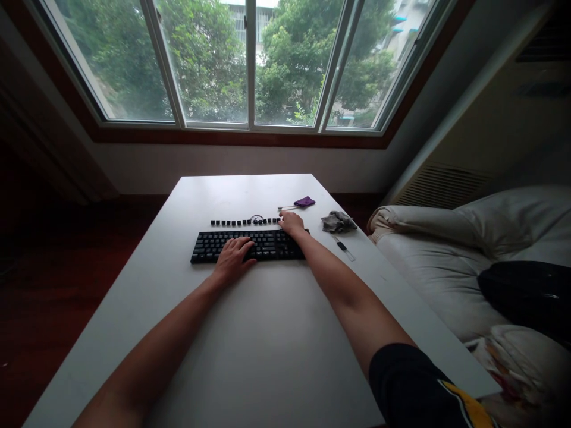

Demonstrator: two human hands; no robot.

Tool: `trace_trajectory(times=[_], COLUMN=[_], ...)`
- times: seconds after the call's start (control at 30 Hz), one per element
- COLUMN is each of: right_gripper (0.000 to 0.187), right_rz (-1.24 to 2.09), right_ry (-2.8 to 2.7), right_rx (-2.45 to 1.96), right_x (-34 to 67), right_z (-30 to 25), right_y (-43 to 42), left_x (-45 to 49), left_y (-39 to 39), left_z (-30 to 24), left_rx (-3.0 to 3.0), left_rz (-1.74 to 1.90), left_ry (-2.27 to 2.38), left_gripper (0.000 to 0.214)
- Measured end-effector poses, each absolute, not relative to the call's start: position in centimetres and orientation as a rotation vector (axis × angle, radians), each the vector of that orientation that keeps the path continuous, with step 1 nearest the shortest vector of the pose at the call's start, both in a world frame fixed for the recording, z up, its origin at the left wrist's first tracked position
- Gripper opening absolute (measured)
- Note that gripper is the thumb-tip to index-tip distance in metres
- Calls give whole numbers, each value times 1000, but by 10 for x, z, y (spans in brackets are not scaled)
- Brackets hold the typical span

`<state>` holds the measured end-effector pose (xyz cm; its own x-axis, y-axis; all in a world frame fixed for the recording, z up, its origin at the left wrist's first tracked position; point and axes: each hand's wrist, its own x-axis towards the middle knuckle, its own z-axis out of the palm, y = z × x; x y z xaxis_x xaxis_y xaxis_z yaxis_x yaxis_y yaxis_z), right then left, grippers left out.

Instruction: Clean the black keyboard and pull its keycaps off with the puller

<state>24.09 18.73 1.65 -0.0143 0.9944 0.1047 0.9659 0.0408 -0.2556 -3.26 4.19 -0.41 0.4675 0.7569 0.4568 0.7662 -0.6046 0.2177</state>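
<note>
Mid-frame, steady the long black keyboard with spread left hand, lest the right hand, grip unclear, jostle the square black keycaps.

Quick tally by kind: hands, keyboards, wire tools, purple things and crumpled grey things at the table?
Hands: 2 (left hand, right hand)
Keyboard: 1
Wire tool: 1
Purple thing: 1
Crumpled grey thing: 1
Total: 6
</note>
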Motion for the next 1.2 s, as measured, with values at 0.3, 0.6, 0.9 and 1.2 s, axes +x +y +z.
trace_trajectory(times=[0.3, 0.6, 0.9, 1.2], right_gripper=[34, 20, 23, 16], right_rz=[181, 131, 167, 277], right_ry=[-2099, -2129, -2073, -2418], right_rx=[-1987, -2003, -1734, -1490], right_x=[239, 236, 243, 250], right_z=[13, 18, 14, 29], right_y=[195, 192, 162, 146], left_x=[-34, -39, -40, -37], left_y=[41, 43, 43, 44], left_z=[-2, -4, -3, -1], left_rx=[-2692, -2708, -2699, -2681], left_rz=[-838, -837, -835, -803], left_ry=[-1376, -1356, -1372, -1421], left_gripper=[50, 50, 50, 50])
